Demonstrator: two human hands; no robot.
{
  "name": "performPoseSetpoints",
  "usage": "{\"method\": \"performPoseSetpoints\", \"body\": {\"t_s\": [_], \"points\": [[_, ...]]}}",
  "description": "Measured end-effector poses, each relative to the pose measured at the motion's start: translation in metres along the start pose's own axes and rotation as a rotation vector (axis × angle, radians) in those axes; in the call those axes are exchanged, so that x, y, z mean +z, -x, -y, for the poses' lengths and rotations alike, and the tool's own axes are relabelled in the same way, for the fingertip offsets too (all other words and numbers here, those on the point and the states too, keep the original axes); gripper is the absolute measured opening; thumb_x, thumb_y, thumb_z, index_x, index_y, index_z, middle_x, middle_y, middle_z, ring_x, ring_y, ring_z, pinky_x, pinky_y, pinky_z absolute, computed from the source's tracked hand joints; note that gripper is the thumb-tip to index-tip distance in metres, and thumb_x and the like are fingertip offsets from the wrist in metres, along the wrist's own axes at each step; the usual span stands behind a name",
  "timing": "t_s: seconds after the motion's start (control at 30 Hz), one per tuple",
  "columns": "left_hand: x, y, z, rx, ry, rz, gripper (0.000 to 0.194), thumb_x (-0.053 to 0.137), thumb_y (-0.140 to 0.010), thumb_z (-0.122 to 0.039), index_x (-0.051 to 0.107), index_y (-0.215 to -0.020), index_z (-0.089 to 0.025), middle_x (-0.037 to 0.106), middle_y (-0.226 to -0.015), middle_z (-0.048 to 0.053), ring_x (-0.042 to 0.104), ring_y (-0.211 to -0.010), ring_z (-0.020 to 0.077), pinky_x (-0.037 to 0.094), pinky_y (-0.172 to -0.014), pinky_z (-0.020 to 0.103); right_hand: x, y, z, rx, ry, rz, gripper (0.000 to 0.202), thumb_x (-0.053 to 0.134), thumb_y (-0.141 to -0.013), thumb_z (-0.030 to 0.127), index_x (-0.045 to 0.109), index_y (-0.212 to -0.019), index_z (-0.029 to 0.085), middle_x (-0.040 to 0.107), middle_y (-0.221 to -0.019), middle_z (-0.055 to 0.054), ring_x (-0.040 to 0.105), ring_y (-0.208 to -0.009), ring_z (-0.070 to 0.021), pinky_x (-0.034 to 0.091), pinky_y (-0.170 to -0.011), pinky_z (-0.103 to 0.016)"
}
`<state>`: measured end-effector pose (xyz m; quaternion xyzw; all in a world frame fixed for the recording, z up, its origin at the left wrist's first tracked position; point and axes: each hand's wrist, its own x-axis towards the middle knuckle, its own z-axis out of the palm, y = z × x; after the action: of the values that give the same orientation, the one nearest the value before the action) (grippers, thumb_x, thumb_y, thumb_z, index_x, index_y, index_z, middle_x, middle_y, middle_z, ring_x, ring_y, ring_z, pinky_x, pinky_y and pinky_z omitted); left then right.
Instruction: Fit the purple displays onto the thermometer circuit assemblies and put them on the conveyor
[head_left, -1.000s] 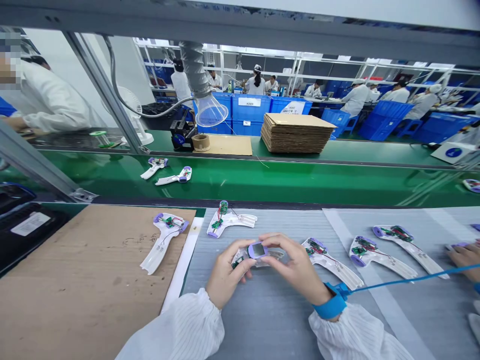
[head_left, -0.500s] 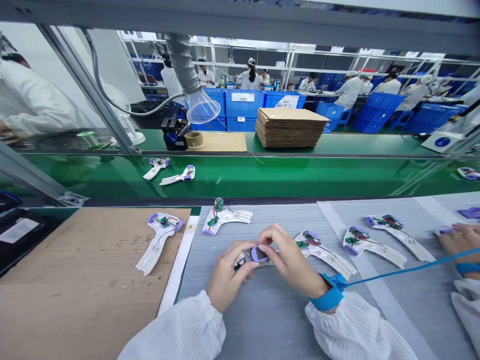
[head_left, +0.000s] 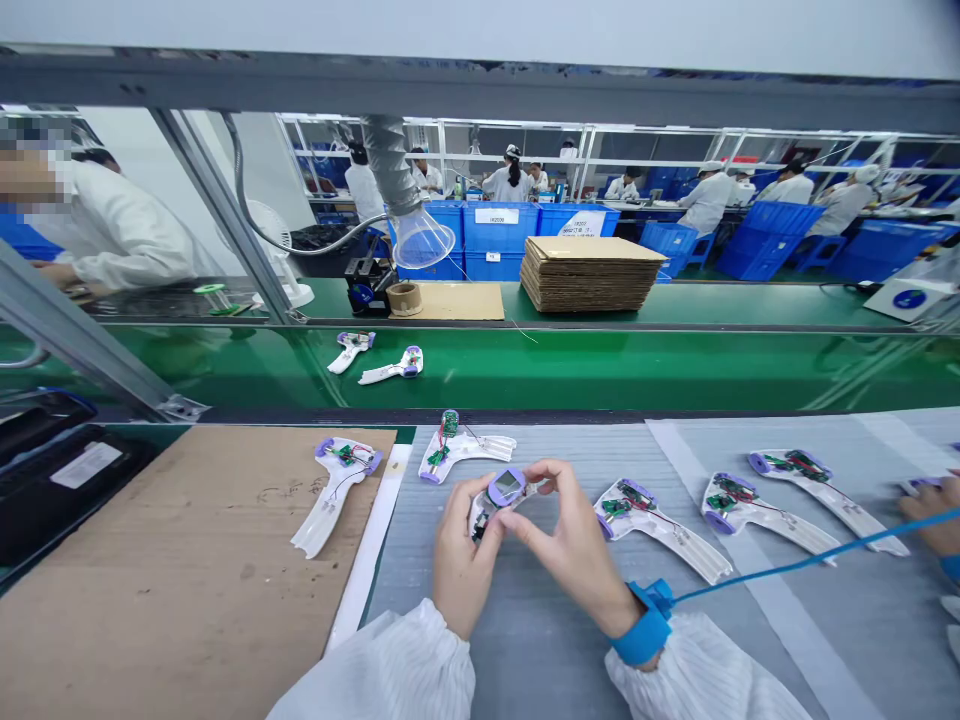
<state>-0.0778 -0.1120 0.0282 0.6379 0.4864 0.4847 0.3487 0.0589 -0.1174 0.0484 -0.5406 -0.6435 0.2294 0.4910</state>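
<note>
Between my hands is a white pistol-shaped device housing [head_left: 480, 515] with a purple-framed display [head_left: 508, 486] at its head, its grey screen facing up. My left hand [head_left: 463, 560] closes round the left side, thumb and fingers on the housing. My right hand [head_left: 570, 545] pinches the other side near the display, wearing a blue wrist strap [head_left: 646, 625] with a cord. Fingers cover much of the housing. Behind my hands lies an open housing half [head_left: 469, 443] with a green circuit board [head_left: 449, 424]. Another open half [head_left: 664, 530] with wiring rests to the right.
More open halves [head_left: 765, 505] lie on the grey mat [head_left: 540, 650], and one [head_left: 334, 500] on the cardboard sheet [head_left: 187, 560]. Two lie on the green conveyor [head_left: 600, 365]. A co-worker's hand [head_left: 934, 510] is at far right. An extraction funnel [head_left: 424, 240] hangs behind.
The view has shifted, so most things sit lower. The purple-framed display is now tilted up with its screen showing more fully; my right fingers have moved off its top to the side.
</note>
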Motion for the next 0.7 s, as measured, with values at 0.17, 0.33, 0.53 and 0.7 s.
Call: {"method": "performPoseSetpoints", "body": {"t_s": [0.17,0.33,0.53,0.7], "points": [[0.005,0.002,0.000,0.155,-0.027,-0.019,0.030,0.049,-0.083,-0.015,0.048,-0.112,-0.026,0.050,-0.106,0.003,0.049,-0.101,0.0169,0.039,-0.086,0.029,0.012,0.002,0.002,0.020,-0.016,-0.082,0.036,0.066,-0.070,0.022,0.044,-0.099,0.020,0.053,-0.096,-0.004,0.051,-0.092,-0.0208,0.042,-0.082,-0.037],[0.004,0.000,0.000,-0.001,0.107,-0.008,0.043,0.058,-0.076,-0.014,0.044,-0.116,-0.024,0.049,-0.112,0.005,0.049,-0.105,0.0206,0.039,-0.090,0.034,0.010,0.004,0.008,-0.113,-0.101,-0.100,0.036,0.061,-0.070,0.015,0.041,-0.099,0.021,0.051,-0.100,-0.006,0.050,-0.096,-0.0209,0.042,-0.084,-0.037],[0.001,0.001,-0.004,0.020,0.094,-0.065,0.046,0.067,-0.068,-0.012,0.051,-0.109,-0.025,0.045,-0.106,0.003,0.050,-0.101,0.0192,0.041,-0.088,0.031,0.006,0.006,0.008,-0.181,-0.039,0.041,0.036,0.061,-0.069,0.016,0.042,-0.099,0.021,0.051,-0.092,-0.004,0.051,-0.083,-0.0179,0.044,-0.073,-0.032],[0.001,0.001,-0.006,0.081,-0.004,-0.010,0.042,0.068,-0.071,-0.019,0.051,-0.109,-0.026,0.043,-0.101,0.002,0.051,-0.093,0.0176,0.042,-0.083,0.030,0.003,0.006,0.010,-0.176,-0.012,0.055,0.031,0.059,-0.070,0.019,0.043,-0.096,0.020,0.051,-0.088,-0.003,0.050,-0.081,-0.0173,0.043,-0.072,-0.031]]}}
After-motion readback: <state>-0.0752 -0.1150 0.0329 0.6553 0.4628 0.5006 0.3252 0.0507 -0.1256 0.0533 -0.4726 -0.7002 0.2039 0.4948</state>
